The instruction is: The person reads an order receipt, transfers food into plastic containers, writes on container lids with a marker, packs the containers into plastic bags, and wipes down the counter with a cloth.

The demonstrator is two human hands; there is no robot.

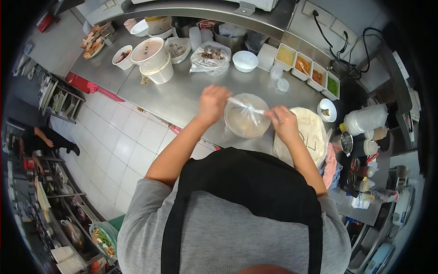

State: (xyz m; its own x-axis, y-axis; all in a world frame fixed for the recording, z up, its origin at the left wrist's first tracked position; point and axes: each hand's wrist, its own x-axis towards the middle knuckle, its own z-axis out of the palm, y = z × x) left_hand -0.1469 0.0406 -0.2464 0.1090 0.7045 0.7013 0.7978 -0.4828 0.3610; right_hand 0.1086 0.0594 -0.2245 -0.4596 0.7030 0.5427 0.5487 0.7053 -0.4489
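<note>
**Clear bag point(248, 109) strung between two grips, round container point(246, 130) beneath**

From the head view, I have my left hand point(213, 106) closed, apparently on one gathered end of the bag; blur hides its fingertips. My right hand point(284, 124) pinches the other end. The taut plastic's long axis slants from upper left down to lower right, across the container. The container sits on the bench point(187, 102), right of my left grip and left of my right grip. It looks round, so no long axis guides me; neither hand is clearly nearer.
</note>
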